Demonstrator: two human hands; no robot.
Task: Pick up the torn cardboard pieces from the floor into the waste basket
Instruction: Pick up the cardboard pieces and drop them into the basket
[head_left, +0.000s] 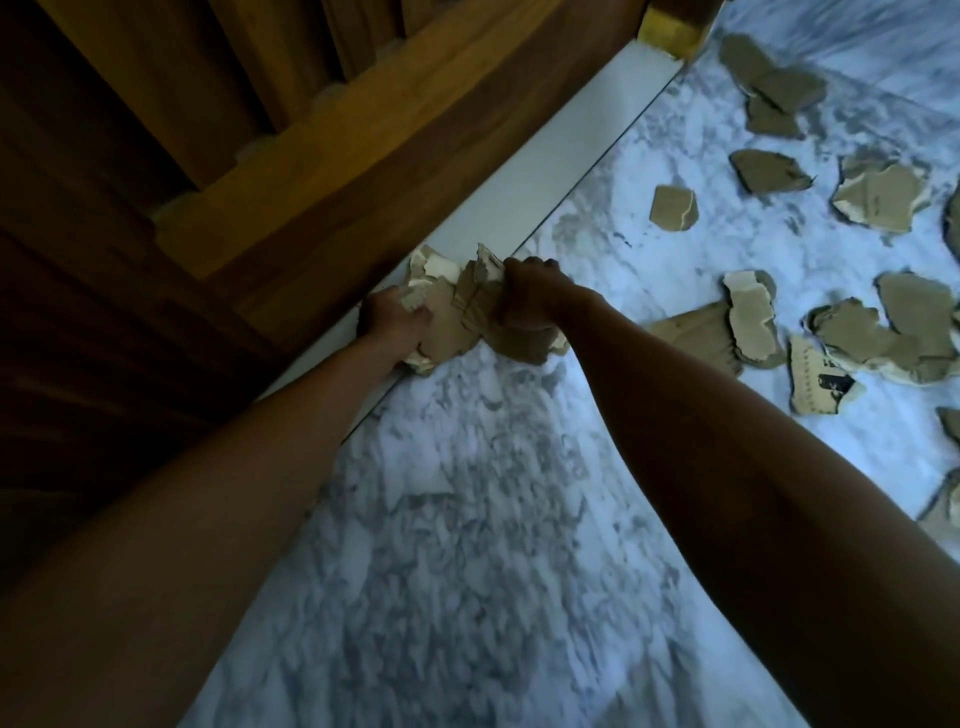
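**Here, two hands gather a bundle of torn cardboard at the foot of a wooden door**

Here the left hand (395, 322) and the right hand (530, 301) meet at mid-frame, both arms reaching forward from the near edge. Between them sits a bundle of torn cardboard pieces (457, 312), brown on one face and pale along the ripped edges. The left hand grips the bundle from its left side, fingers curled round the lower pieces. The right hand grips it from the right, fingers closed over the top edge. The bundle lies over the boundary between the white threshold strip (524, 192) and the marble floor (467, 545); whether it touches the floor or is lifted clear cannot be told.

Left of the threshold strip stands a wooden door (291, 156), panelled, running from near left to far right. A yellow block (667, 31) sits at the far end of the strip.

Loose cardboard pieces remain scattered on the floor to the right of the hands. A small single piece (674, 208) lies apart in the middle distance. A far cluster (774, 88) of overlapping pieces lies near the yellow block. A near cluster (857, 332) lies to the right of the right forearm, and one printed piece (821, 384) with black markings rests at its near edge. The waste basket is out of view
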